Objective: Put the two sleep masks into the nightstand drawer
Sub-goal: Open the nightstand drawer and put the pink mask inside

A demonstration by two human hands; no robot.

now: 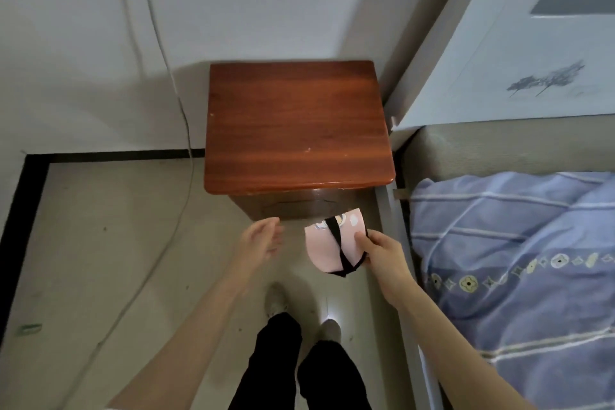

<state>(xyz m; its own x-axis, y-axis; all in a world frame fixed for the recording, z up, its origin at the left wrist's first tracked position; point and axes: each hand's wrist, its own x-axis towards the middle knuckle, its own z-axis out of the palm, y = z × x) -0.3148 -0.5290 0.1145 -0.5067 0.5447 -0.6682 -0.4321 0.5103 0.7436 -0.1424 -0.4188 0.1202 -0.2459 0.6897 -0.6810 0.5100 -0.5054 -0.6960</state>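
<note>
A reddish-brown wooden nightstand stands against the wall; its drawer front below the top looks closed. My right hand holds a pink sleep mask with a black strap just in front of the drawer, at its right side. A black edge under the pink one may be a second mask; I cannot tell. My left hand hovers with fingers apart in front of the drawer's lower left, holding nothing.
A bed with a blue striped quilt and grey frame lies close on the right. A white cable hangs down the wall left of the nightstand. My legs and shoes stand on the tiled floor.
</note>
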